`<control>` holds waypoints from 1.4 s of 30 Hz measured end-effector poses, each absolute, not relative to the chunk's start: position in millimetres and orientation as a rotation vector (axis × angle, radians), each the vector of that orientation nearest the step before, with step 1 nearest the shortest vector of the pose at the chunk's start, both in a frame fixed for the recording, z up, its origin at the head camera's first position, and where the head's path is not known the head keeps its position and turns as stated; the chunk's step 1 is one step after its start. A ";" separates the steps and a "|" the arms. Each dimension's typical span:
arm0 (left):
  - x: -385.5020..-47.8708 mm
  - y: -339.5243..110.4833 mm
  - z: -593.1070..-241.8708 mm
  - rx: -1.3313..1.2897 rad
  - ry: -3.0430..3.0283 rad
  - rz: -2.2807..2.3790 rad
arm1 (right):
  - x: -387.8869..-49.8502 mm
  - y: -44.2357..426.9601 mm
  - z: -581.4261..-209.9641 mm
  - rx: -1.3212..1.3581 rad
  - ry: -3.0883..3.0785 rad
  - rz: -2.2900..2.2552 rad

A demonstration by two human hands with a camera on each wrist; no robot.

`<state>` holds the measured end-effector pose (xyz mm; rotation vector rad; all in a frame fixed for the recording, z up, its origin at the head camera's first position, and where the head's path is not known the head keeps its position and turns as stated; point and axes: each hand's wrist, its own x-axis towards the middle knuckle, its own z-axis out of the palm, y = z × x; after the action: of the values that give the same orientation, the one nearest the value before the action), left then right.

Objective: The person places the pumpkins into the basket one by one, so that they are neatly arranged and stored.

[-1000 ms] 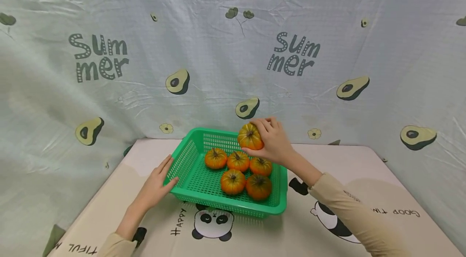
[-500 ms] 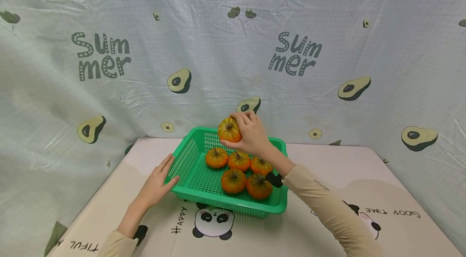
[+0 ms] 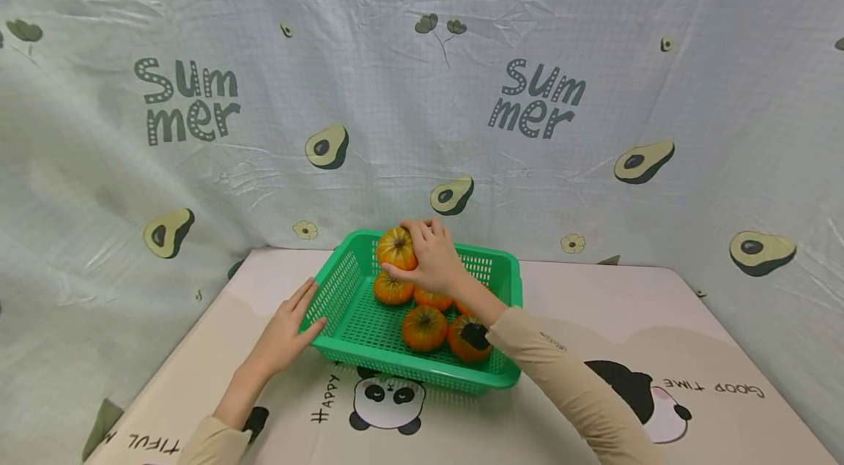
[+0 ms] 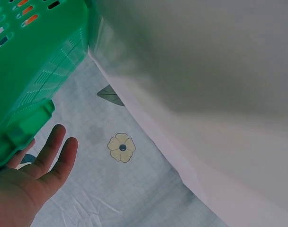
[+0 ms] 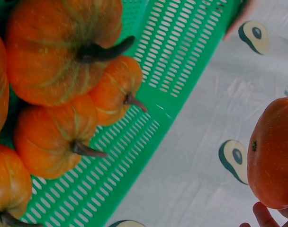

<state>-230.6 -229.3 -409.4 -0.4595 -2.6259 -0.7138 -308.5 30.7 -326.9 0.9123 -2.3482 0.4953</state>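
Note:
My right hand (image 3: 431, 260) grips a small orange pumpkin (image 3: 395, 249) above the back left part of a green plastic basket (image 3: 395, 362). The right wrist view shows the held pumpkin (image 5: 274, 153) from its underside, with fingertips (image 5: 265, 215) against it. Several more pumpkins sit in the basket, among them a back left one (image 3: 393, 289) just below the held one and a front one (image 3: 425, 328). The right forearm partly hides those on the right. My left hand (image 3: 283, 333) rests on the basket's left rim, fingers extended; in the left wrist view its fingers (image 4: 63, 163) look straight and spread.
The basket stands on a pale table cover (image 3: 580, 304) printed with a panda (image 3: 389, 403) and lettering. A grey-white curtain (image 3: 369, 69) with avocado prints hangs close behind the basket and along both sides. Bare basket floor (image 3: 352, 318) shows at the left.
My right hand has carried the pumpkin leftward over the basket, rising a little and then lowering toward the back left pumpkin. The left hand and the basket have stayed put.

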 end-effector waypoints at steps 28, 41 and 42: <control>-231.5 -229.9 -411.4 -0.438 -2.602 -0.575 | -312.2 6.2 -364.2 1.235 -2.552 0.093; -232.5 -230.7 -412.9 -0.449 -2.608 -0.633 | -314.6 4.1 -383.4 1.405 -2.719 0.096; -232.0 -230.4 -412.6 -0.456 -2.592 -0.640 | -314.8 4.1 -384.2 1.405 -2.722 0.087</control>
<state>-232.0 -230.4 -412.6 -0.4559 -2.5918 -0.6397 -314.8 4.1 -384.2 1.4051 -2.7225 0.0872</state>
